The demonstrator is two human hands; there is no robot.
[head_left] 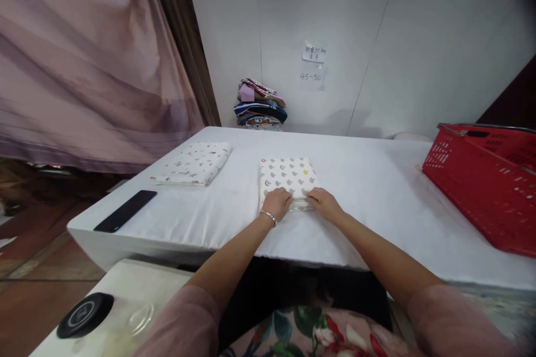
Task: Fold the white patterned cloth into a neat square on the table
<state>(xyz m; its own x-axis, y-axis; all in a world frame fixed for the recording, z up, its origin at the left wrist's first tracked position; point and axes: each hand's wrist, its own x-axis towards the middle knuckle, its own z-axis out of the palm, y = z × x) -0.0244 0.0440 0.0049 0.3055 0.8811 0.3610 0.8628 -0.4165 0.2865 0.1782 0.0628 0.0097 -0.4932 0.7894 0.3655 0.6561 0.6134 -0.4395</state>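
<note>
A folded white cloth (pixel 288 174) with a grey, yellow and purple print lies in the middle of the table, its layers showing at the near edge. My left hand (pixel 278 203), with a bracelet at the wrist, grips the near left corner, fingers curled over the edge. On the near right corner, my right hand (pixel 325 204) is closed on the same cloth, thumb and fingers together. Both hands rest low at the tabletop. A second folded white cloth (pixel 199 163) with small dark prints lies to the left, apart from my hands.
White fabric covers the table (pixel 368 189). A black phone (pixel 125 211) lies by its left edge, and a red plastic basket (pixel 481 189) stands at the right. Behind is a pile of folded fabrics (pixel 260 106) against the wall. A black round lid (pixel 86 315) sits at lower left.
</note>
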